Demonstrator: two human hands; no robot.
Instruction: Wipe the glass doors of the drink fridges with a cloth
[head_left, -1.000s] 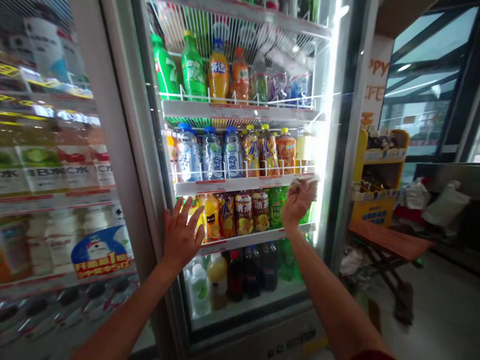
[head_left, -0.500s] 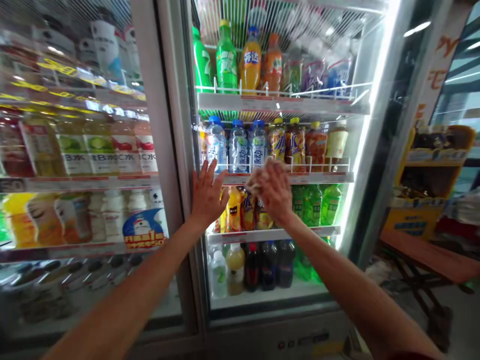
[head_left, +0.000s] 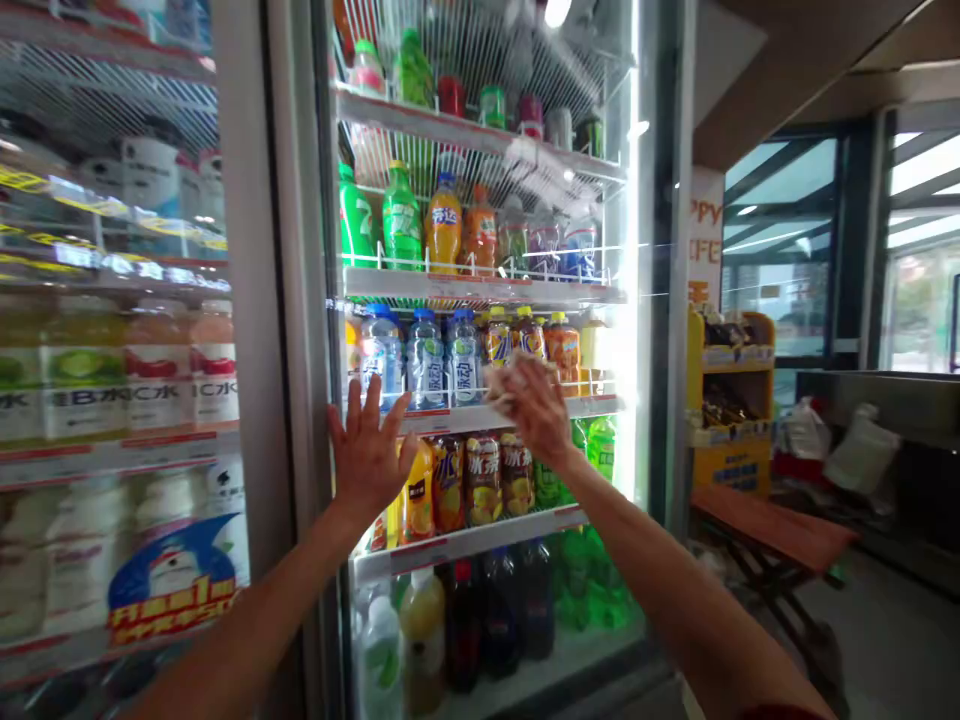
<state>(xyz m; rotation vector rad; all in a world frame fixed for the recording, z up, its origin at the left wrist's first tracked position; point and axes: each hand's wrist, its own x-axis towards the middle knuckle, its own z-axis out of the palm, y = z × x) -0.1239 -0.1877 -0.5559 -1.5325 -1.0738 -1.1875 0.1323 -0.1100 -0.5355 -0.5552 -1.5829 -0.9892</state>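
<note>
My left hand lies spread, fingers apart, at the left edge of the glass door of a lit drinks fridge. It holds nothing. My right hand presses a crumpled pale cloth to the glass, to the right of my left hand; part of the cloth is hidden under the fingers. Behind the glass, blue-capped bottles stand on a shelf between my two hands. Orange juice bottles and brown-labelled drink bottles stand on the shelf below.
A second glass-door fridge section with bottles stands at the left, past a metal door frame. To the right are a yellow display rack, a folding table with a reddish top and white plastic bags.
My view has turned right and tilted up, so the top shelf and windows show. My right hand stays on the glass with the cloth, and my left hand stays spread by the frame.
</note>
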